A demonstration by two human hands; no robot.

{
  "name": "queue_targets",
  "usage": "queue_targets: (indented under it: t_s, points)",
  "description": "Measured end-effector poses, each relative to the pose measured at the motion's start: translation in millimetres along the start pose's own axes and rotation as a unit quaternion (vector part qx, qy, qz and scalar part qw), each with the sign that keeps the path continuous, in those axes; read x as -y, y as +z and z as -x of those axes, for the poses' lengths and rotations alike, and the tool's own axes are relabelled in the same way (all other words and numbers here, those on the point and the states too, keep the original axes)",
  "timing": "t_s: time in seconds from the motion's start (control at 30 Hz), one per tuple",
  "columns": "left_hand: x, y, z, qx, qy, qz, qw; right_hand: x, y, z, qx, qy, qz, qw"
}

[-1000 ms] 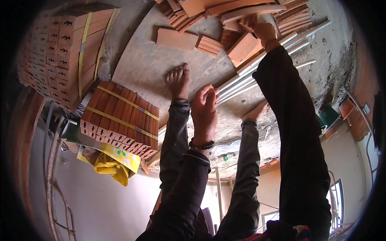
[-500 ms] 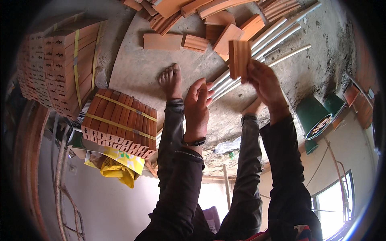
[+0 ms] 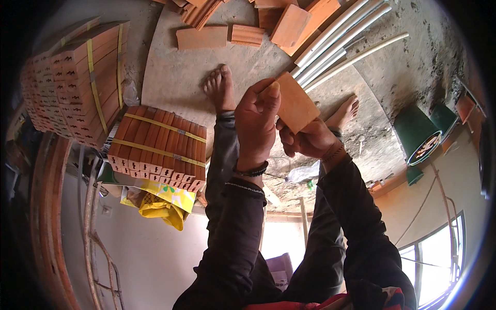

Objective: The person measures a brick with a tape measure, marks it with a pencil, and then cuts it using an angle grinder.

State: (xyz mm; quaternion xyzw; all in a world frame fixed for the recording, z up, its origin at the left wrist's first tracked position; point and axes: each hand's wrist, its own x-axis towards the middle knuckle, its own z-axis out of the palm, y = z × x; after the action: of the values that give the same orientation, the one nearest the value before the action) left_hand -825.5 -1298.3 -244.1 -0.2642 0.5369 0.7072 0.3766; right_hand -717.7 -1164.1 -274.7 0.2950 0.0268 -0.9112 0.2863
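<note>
A small flat piece of orange clay tile (image 3: 298, 103) is held up between my two hands, its smooth face toward me. My left hand (image 3: 258, 116) pinches its left edge, the thumb lying on top. At the lower right corner, the fingers of my right hand (image 3: 310, 138) close on it from beneath, some of them hidden behind the tile. Below, on the floor, lie a flat tile (image 3: 202, 37) and a shorter ridged tile piece (image 3: 247, 35). Bare feet stand on either side of my hands.
More tiles (image 3: 292, 26) lie beyond, beside several white pipes (image 3: 336, 46). Strapped tile bundles (image 3: 157, 142) and a taller strapped stack (image 3: 77, 82) stand at left, near a yellow bag (image 3: 163, 209). Green buckets (image 3: 417, 134) are at right, a plastic bottle (image 3: 304, 173) near my feet.
The tile piece has come down toward me and turned from its ridged side to its smooth face. My left hand has risen and taken hold of it alongside my right.
</note>
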Motion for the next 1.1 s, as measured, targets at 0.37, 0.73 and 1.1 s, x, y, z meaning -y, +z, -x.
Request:
queue_targets:
  t_s: [0.37, 0.73, 1.1]
  points:
    - [1.8, -5.1, -4.8, -0.088, 0.046, -0.014, 0.995, 22.0, 31.6, -2.3, -0.202, -0.11, 0.103, 0.968]
    - [5.9, -12.8, -7.6, -0.201, -0.074, -0.005, 0.977, 91.6, 3.9, -181.3, -0.314, -0.187, 0.752, 0.549]
    - [4.4, -18.9, -8.8, -0.197, -0.097, 0.006, 0.976, 114.0, -23.1, -159.4, -0.638, -0.225, 0.603, 0.422]
